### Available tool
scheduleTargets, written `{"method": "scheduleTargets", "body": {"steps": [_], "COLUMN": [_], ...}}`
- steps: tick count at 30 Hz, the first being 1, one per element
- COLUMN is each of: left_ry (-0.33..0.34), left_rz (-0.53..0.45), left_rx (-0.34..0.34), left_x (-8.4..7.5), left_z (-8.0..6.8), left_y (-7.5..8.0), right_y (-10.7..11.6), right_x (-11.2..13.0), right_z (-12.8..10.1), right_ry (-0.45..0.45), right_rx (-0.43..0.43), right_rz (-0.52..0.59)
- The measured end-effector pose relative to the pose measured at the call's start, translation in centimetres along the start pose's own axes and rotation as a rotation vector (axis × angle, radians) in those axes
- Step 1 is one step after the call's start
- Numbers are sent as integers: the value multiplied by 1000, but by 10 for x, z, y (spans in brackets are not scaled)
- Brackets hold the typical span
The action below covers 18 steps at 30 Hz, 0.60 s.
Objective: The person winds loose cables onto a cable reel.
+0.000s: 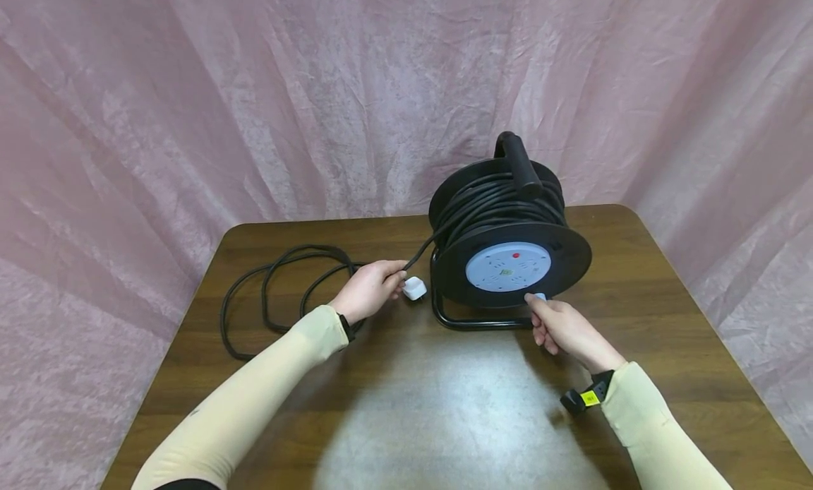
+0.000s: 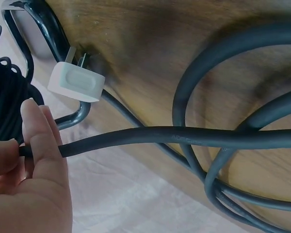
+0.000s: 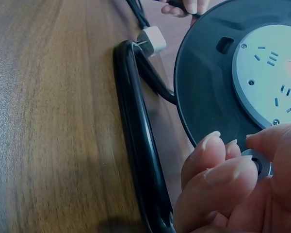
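Observation:
A black cable reel (image 1: pixel 508 243) stands on a wooden table (image 1: pixel 406 405), with a grey-blue socket plate (image 1: pixel 508 267) on its front disc. My left hand (image 1: pixel 370 287) grips the black cable (image 2: pixel 184 137) just left of the reel, beside a white plug (image 1: pixel 414 288) lying on the table. The plug (image 2: pixel 76 82) shows close in the left wrist view. My right hand (image 1: pixel 562 326) pinches a small pale knob (image 3: pixel 258 164) at the lower rim of the reel's front disc (image 3: pixel 208 82).
Loose loops of cable (image 1: pixel 279 292) lie on the table's left side. The reel's black tube stand (image 3: pixel 138 145) rests on the wood in front of the reel. Pink cloth (image 1: pixel 254 87) hangs behind the table and around it.

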<state>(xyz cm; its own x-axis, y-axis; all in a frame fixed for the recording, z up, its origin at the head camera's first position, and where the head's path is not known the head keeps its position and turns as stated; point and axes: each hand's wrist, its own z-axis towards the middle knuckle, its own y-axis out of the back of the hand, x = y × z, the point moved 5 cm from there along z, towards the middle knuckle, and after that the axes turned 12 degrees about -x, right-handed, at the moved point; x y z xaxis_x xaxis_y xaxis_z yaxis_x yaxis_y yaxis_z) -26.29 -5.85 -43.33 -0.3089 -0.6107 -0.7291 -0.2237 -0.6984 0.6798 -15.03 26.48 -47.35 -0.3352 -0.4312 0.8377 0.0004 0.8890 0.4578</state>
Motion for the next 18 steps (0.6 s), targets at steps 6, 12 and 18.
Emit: {"method": "scheduleTargets", "body": {"steps": [6, 12, 18], "left_ry": [-49, -86, -60], "left_rz": [43, 68, 32], "left_rx": [8, 28, 31], "left_x": [4, 5, 9], "left_z": [-1, -5, -9], "left_y": [2, 4, 5], "right_y": [-5, -11, -19], "right_x": [-1, -2, 0], "right_z": [0, 2, 2], "right_ry": [-12, -24, -11], "right_rx": [6, 7, 11], "right_rz": [7, 0, -3]}}
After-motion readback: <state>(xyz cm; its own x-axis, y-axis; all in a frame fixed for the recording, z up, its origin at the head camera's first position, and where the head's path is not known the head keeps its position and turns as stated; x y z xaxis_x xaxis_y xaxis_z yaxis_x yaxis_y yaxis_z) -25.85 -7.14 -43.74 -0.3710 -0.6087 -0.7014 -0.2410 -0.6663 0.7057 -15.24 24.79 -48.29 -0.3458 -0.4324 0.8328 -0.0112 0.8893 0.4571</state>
